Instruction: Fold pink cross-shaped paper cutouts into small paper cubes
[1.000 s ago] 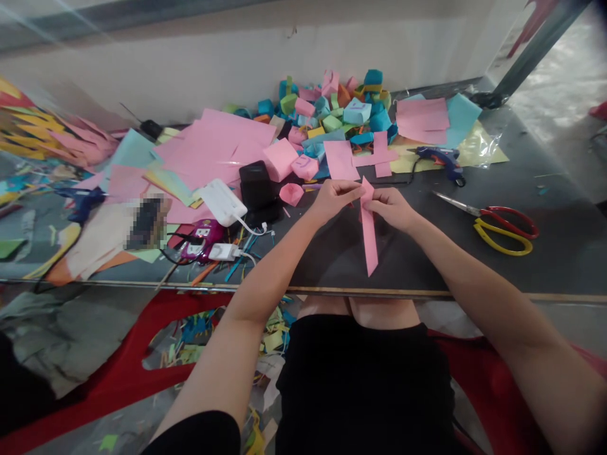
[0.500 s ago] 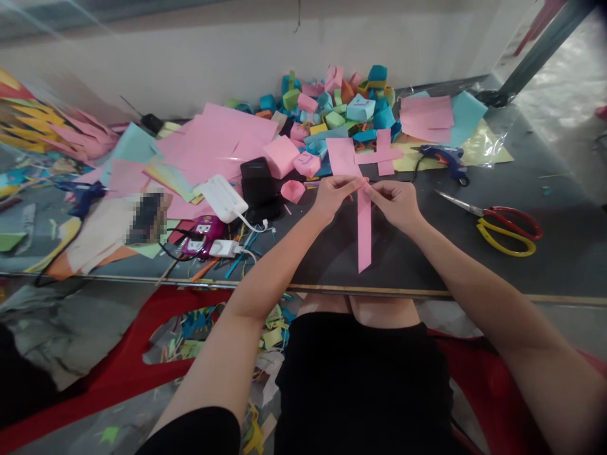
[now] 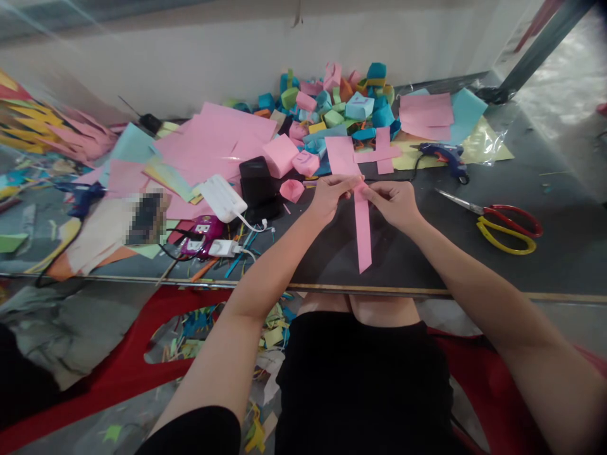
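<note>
A pink paper strip [image 3: 363, 230] hangs down over the dark table from between my two hands, its lower end cut at a slant. My left hand [image 3: 332, 194] pinches its upper end from the left side. From the right, my right hand [image 3: 392, 201] grips the same end between thumb and fingers; the fingertips of both hands nearly meet. Just beyond them lie a pink paper sheet [image 3: 340, 155] and a cross made of pink strips [image 3: 380, 151]. The fingers cover the top of the strip.
Scissors [image 3: 490, 221] with red and yellow handles lie at the right. A blue glue gun [image 3: 444, 158] rests behind them. Folded paper boxes [image 3: 359, 106] are heaped by the wall. Left stand a white power bank [image 3: 222, 199], a purple power strip [image 3: 205, 234] and pink sheets [image 3: 213, 142].
The strip's upper part has shifted slightly left and now leans a little. My fingertips have moved slightly left with it; both hands still pinch the strip.
</note>
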{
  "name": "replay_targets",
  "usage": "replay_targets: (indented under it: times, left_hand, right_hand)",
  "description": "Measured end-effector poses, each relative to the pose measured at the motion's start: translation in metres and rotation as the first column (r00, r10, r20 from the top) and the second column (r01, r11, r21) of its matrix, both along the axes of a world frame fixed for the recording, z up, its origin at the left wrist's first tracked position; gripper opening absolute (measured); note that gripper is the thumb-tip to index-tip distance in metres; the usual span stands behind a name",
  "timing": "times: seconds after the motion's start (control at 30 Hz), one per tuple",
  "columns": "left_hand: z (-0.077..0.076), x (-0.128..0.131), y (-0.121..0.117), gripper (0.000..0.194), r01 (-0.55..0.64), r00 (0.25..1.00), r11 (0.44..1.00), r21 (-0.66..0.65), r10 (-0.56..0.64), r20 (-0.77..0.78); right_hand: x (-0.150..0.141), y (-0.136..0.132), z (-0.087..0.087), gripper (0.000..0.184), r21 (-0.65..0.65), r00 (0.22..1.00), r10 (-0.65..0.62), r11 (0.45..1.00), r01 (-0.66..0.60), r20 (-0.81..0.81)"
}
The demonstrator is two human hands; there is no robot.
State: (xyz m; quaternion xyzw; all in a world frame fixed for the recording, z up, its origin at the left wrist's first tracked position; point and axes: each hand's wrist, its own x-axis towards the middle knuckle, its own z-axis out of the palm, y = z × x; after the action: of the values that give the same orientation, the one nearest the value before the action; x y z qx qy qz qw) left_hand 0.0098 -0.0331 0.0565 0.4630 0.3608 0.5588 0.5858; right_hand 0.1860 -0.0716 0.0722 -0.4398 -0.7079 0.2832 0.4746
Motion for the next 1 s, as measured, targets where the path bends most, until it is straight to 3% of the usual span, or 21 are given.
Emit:
replay_targets:
  times: [0.23, 0.37, 0.43, 0.57, 0.8, 1.0]
  left_hand:
    - [0.0023, 0.0004, -0.0017, 0.040, -0.023, 0.999, 0.999, 0.043, 0.024, -0.031]
    - [0.0064, -0.0043, -0.0033, 0.043, 0.094, 0.991, 0.993, 0.069, -0.087, -0.100]
    - [0.0064, -0.0069, -0.0028, 0.039, 0.138, 0.981, 0.989, 0.057, -0.128, -0.148]
    - [0.0029, -0.0080, -0.0006, 0.023, 0.093, 0.975, 0.995, 0.018, -0.088, -0.203]
    - [0.0043, -0.0064, -0.0012, 0.015, 0.066, 0.987, 0.995, -0.075, -0.076, -0.141]
    - [0.0076, -0.0042, -0.0049, 0.026, 0.097, 0.995, 0.992, -0.085, -0.099, -0.015]
  right_hand:
    - [-0.0002, -0.0006, -0.0004, 0.071, 0.005, 0.999, 0.031, 1.000, -0.031, -0.015]
    - [0.0008, 0.0010, -0.0029, 0.071, 0.033, 1.000, 0.030, 0.999, -0.030, -0.004]
    - [0.0012, 0.0017, -0.0038, 0.072, 0.039, 1.000, 0.018, 0.999, -0.018, 0.004]
    - [0.0013, 0.0023, -0.0050, 0.070, 0.027, 1.000, 0.004, 1.000, -0.004, 0.002]
    - [0.0002, 0.0033, -0.0055, 0.067, 0.010, 1.000, 0.010, 1.000, -0.010, -0.010]
    - [0.0000, 0.0050, -0.0042, 0.068, -0.014, 1.000, 0.016, 1.000, -0.017, -0.027]
